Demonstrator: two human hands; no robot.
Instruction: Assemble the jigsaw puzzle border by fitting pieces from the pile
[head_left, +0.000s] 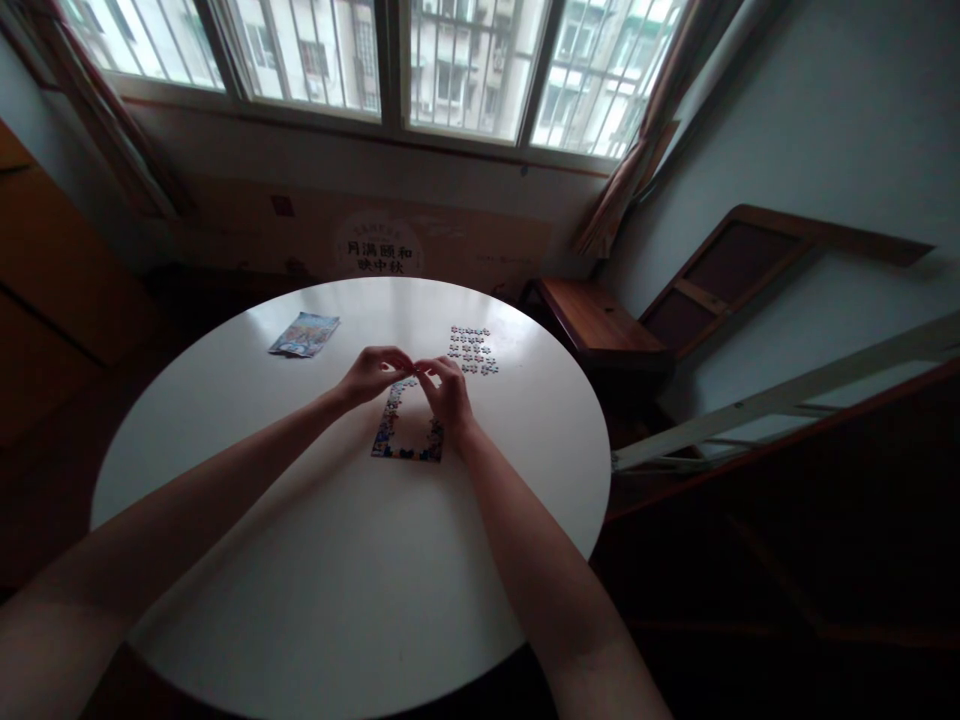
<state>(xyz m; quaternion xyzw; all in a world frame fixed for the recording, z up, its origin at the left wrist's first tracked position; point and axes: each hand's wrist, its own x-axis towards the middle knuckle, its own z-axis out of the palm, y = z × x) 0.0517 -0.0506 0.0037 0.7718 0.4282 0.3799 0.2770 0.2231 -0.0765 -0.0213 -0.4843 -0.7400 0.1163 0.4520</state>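
Observation:
My left hand (373,374) and my right hand (448,392) meet above the far end of a partly assembled jigsaw puzzle (382,440). Their fingertips are pinched together around a tiny dark puzzle piece (415,372), mostly covered by the fingers. The puzzle forms a colourful rectangular border with the white tabletop showing through its middle. Part of its far and right sides is hidden behind my right hand. Just beyond that hand, several loose puzzle pieces (471,350) lie spread in rough rows.
All of this is on a round white table (300,560). A shiny printed packet (305,334) lies at the far left of the tabletop. Past the right edge stands a wooden chair or bench (600,315). Barred windows and a cardboard panel (465,235) are behind the table.

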